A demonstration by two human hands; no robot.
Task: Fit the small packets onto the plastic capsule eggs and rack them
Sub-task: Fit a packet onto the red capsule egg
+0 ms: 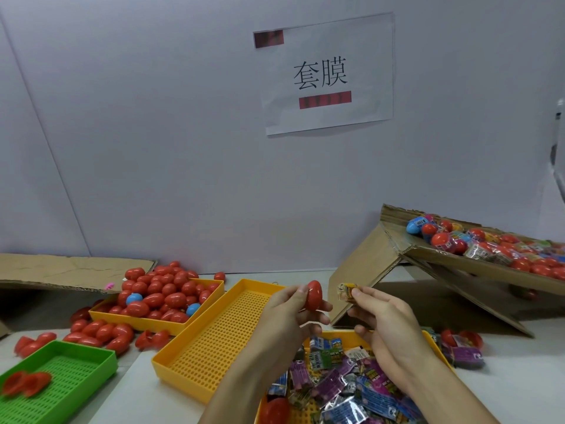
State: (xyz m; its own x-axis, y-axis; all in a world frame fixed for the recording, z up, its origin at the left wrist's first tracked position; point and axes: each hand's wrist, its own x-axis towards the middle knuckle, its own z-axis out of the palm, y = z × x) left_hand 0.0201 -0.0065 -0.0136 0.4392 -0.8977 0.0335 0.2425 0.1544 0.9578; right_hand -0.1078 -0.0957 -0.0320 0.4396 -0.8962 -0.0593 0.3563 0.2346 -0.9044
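My left hand [293, 313] grips a red capsule egg [315, 296] upright above the table. Just to its right my right hand [382, 316] pinches a small yellow packet [347, 291] between thumb and fingertips, a short gap from the egg. Below both hands a yellow tray [434, 338] holds a heap of small printed packets [342, 381]. An empty perforated yellow tray [214, 338] lies in the middle. Another yellow tray [143, 321] at the left is piled with red eggs [159, 298] and two blue ones.
A tilted cardboard box [458, 264] at the right holds wrapped eggs [489, 246]. A green perforated tray [61, 377] with red halves sits at the front left. Loose red eggs [101, 330] lie around the left tray. Flat cardboard [61, 270] lies at the back left. A paper sign [327, 75] hangs on the wall.
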